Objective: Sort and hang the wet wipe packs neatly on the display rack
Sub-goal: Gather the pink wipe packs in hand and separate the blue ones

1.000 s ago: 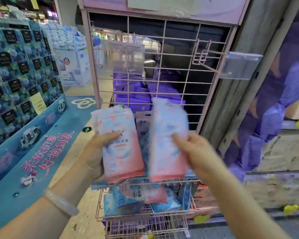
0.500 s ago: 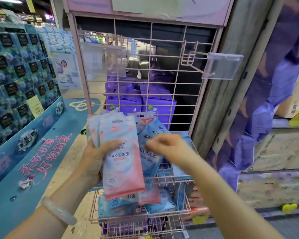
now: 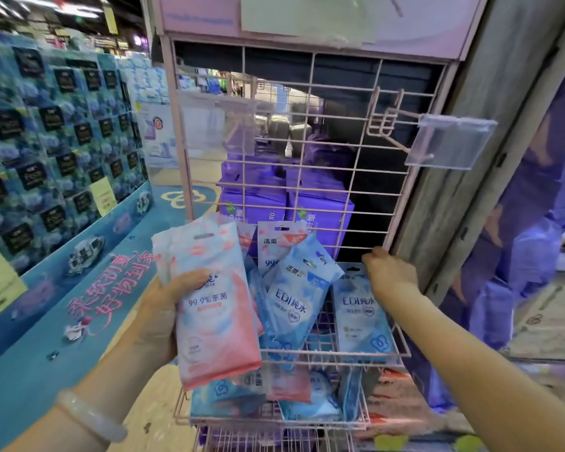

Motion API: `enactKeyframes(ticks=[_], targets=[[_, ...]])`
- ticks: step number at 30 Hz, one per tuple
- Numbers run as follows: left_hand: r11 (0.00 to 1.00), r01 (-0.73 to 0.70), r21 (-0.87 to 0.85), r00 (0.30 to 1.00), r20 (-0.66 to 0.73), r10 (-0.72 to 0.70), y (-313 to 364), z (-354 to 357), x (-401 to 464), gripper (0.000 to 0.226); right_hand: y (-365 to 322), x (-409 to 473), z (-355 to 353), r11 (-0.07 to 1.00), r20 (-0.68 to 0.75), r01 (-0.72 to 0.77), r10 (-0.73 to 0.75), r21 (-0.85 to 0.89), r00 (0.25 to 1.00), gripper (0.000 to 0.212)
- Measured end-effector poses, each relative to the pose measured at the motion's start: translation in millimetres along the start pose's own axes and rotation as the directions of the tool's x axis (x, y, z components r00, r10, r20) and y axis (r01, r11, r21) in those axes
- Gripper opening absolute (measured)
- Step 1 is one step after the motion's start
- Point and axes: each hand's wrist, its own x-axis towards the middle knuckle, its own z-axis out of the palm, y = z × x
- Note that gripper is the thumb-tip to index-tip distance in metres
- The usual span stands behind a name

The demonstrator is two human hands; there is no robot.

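Note:
My left hand (image 3: pixel 157 321) grips a stack of pink-and-blue wet wipe packs (image 3: pixel 216 321), held upright in front of the pink wire display rack (image 3: pixel 307 141). My right hand (image 3: pixel 392 275) is at the rack's lower right, its curled fingers on the top edge of a blue wet wipe pack (image 3: pixel 361 314) that stands in the upper wire basket (image 3: pixel 402 353). A second blue pack (image 3: pixel 294 305) leans tilted in the middle of that basket, and another pack (image 3: pixel 274 246) stands behind it. The rack's right hook (image 3: pixel 402 138) is bare.
Clear price tag holders sit at the right hook's end (image 3: pixel 450 141) and at the rack's upper left (image 3: pixel 216 122). A lower basket (image 3: pixel 274 422) holds several mixed packs. Purple boxes (image 3: pixel 320 216) show behind the grid. A blue product display (image 3: pixel 62 141) stands left, a grey pillar (image 3: pixel 490 125) right.
My right hand added its pink pack to the left hand's stack, then moved right to the blue pack at the basket's right end. The view shifted left.

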Motion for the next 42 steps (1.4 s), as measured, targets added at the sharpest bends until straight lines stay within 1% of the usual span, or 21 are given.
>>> enactKeyframes(ticks=[3, 6, 11, 17, 23, 29, 32, 36, 39, 40, 41, 42], targets=[[1.0, 0.009, 0.002, 1.0, -0.007, -0.009, 0, -1, -2, 0.031, -5, 3, -3, 0.997, -0.029, 0.037, -0.039, -0.064, 0.999, 0.028], [1.0, 0.018, -0.003, 0.999, -0.039, -0.018, 4, -7, -4, 0.03, 0, 0, 1, 0.985, -0.058, 0.101, -0.11, -0.14, 0.992, 0.029], [0.999, 0.035, -0.038, 0.997, -0.061, -0.038, 11, -12, -6, 0.018, 7, -2, 3, 0.968, -0.057, 0.169, -0.182, -0.184, 0.982, 0.03], [0.998, 0.031, -0.052, 0.997, -0.067, -0.034, 12, -15, -9, 0.017, 3, 3, 5, 0.975, -0.025, 0.14, -0.146, -0.171, 0.989, 0.033], [0.998, 0.032, -0.048, 0.997, -0.067, -0.036, 11, -19, -9, 0.017, 11, 1, 11, 0.99, -0.07, 0.111, -0.118, -0.089, 0.991, 0.03], [0.997, 0.034, -0.067, 0.998, -0.056, -0.038, 7, -14, -4, 0.017, 7, 4, 6, 0.984, -0.102, 0.123, -0.136, -0.127, 0.985, 0.022], [0.997, 0.046, -0.065, 0.997, -0.053, -0.049, 6, -12, -3, 0.017, 8, 2, 9, 0.98, -0.119, 0.137, -0.154, -0.141, 0.981, 0.023], [0.997, 0.038, -0.061, 0.998, -0.054, -0.042, 4, -10, -1, 0.031, 7, 3, 12, 0.972, -0.109, 0.155, -0.176, -0.174, 0.978, 0.03], [0.998, 0.034, -0.057, 0.998, -0.048, -0.037, 2, -9, 1, 0.035, 6, 3, 12, 0.972, -0.102, 0.162, -0.181, -0.171, 0.978, 0.033], [0.998, 0.035, -0.055, 0.998, -0.045, -0.037, 2, -9, 2, 0.035, 5, 2, 12, 0.974, -0.107, 0.159, -0.177, -0.162, 0.978, 0.032], [0.998, 0.034, -0.054, 0.999, -0.04, -0.037, 2, -9, 2, 0.035, 5, 1, 12, 0.985, -0.118, 0.132, -0.145, -0.116, 0.982, 0.029], [0.998, 0.035, -0.054, 0.999, -0.034, -0.037, 1, -10, 3, 0.035, 4, -1, 11, 0.997, -0.13, 0.076, -0.077, -0.013, 0.988, 0.024]])
